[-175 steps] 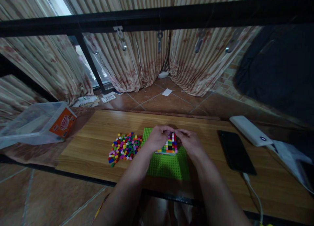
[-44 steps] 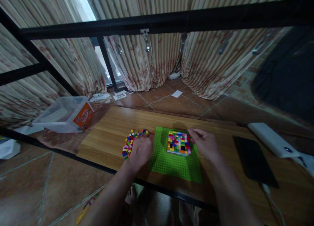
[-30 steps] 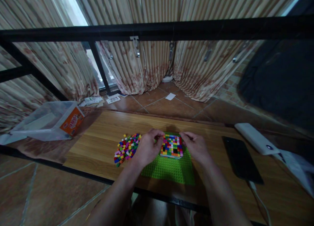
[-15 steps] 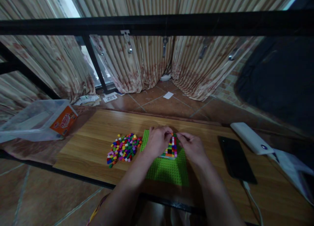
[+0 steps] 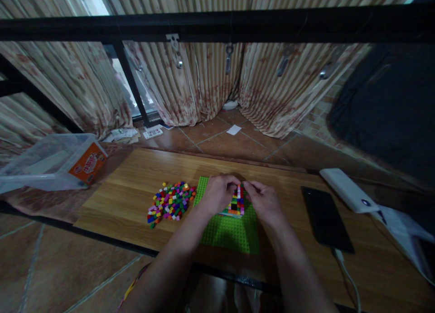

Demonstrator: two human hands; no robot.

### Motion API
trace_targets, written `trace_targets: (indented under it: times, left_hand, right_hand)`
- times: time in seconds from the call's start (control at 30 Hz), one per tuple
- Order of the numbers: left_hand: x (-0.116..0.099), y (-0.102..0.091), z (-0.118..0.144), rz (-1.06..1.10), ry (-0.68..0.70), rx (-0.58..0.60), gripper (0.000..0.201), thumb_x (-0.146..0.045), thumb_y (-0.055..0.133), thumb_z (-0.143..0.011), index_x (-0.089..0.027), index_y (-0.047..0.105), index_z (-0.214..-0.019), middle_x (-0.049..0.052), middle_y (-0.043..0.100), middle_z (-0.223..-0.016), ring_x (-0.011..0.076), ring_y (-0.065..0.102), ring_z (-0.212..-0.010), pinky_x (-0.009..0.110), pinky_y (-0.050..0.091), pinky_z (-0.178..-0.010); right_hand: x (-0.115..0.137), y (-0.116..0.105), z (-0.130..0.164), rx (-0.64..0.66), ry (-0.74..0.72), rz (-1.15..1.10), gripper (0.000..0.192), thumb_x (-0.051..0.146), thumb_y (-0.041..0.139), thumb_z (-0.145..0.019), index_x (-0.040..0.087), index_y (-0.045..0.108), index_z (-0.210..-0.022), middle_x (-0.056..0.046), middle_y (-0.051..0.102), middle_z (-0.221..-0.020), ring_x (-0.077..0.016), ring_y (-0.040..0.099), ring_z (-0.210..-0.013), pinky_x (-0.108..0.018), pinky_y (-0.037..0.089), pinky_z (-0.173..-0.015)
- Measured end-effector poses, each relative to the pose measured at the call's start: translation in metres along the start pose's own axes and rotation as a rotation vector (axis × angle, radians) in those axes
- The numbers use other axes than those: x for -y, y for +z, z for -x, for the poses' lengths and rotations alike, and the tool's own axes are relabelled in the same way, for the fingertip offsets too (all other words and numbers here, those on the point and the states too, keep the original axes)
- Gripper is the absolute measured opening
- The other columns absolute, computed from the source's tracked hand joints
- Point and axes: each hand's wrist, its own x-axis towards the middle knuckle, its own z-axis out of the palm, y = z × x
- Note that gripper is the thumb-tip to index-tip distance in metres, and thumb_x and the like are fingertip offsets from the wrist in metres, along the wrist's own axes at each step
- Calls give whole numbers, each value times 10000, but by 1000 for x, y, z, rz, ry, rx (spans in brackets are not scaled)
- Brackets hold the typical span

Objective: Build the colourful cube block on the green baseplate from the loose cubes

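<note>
A small build of many-coloured toy bricks (image 5: 235, 207) sits on the green studded baseplate (image 5: 234, 236) on the wooden board. My left hand (image 5: 220, 193) is closed over the build's left and far side, hiding much of it, with its fingertips at the far right corner. Against that same corner, my right hand (image 5: 264, 199) has thumb and index finger pinched together, and whatever lies between them is too small to make out. The two hands' fingertips almost meet. Left of the baseplate is a loose heap of small coloured bricks (image 5: 172, 201).
A black phone (image 5: 326, 219) with a white cable (image 5: 347, 270) lies to the right, beside a white power bank (image 5: 348, 190). At far left stands a clear plastic tub (image 5: 50, 161) with an orange label. A black metal bar (image 5: 204, 28) crosses in front of striped curtains.
The whole view has shifted slightly. Both hands stay at the build's far right corner, their fingertips a little closer together, and the brick heap looks the same.
</note>
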Motion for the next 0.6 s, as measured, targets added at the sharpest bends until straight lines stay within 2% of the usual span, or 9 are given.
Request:
trace_targets:
  times: [0.13, 0.27, 0.6]
  left_hand:
    - [1, 4, 2, 128, -51, -17, 278, -109, 500, -836, -198, 740, -945, -3, 750, -884, 133, 675, -850, 237, 511, -853]
    - [3, 7, 1, 219, -120, -9, 276, -108, 515, -822, -176, 748, -953, 6, 755, -877, 132, 675, -812, 236, 521, -847]
    - [1, 7, -1, 110, -124, 55, 347, -88, 473, -814, -189, 747, -1002, 13, 751, -882, 144, 673, -825, 240, 512, -829]
  right_hand:
    - [4, 3, 1, 9, -25, 10, 398, 501, 523, -830, 178, 746, -891, -71, 756, -829, -218, 678, -763, -317, 495, -707]
    - [3, 7, -1, -3, 12, -19, 388, 496, 543, -810, 177, 749, -893, -81, 763, -845, -233, 691, -792, -325, 507, -717]
    - [7, 9, -2, -44, 2, 121, 370, 421, 513, -800, 160, 760, -888, -98, 763, -815, -238, 692, -740, -328, 502, -681]
